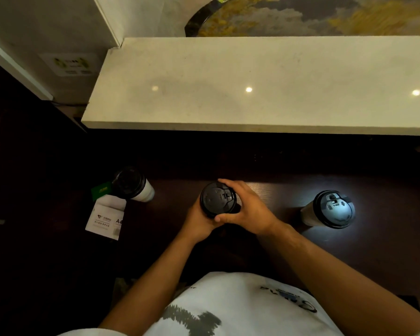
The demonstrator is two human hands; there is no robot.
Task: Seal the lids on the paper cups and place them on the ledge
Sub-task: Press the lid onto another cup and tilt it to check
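White shirt fabric with a dark print is being seen at the bottom edge, nearest the lens, with both bare forearms reaching forward from it. Middle cup, capped with a black lid, is being held upright on the dark counter between both hands. Left hand is being wrapped around the cup's near left side, its fingers curled on the wall below the lid. Right hand is being closed over the right side, its fingers curled across the far rim of the lid and the thumb pressed at the near rim.

Left cup, white with a black lid, is being seen standing well apart on the counter's left end, just beside a white paper packet and a green card. Right cup, lid on, is being lit brightly, well apart to the right.

Pale stone ledge is being seen beyond the counter, with three light spots being reflected in it. Round painted panel is being seen behind the ledge.
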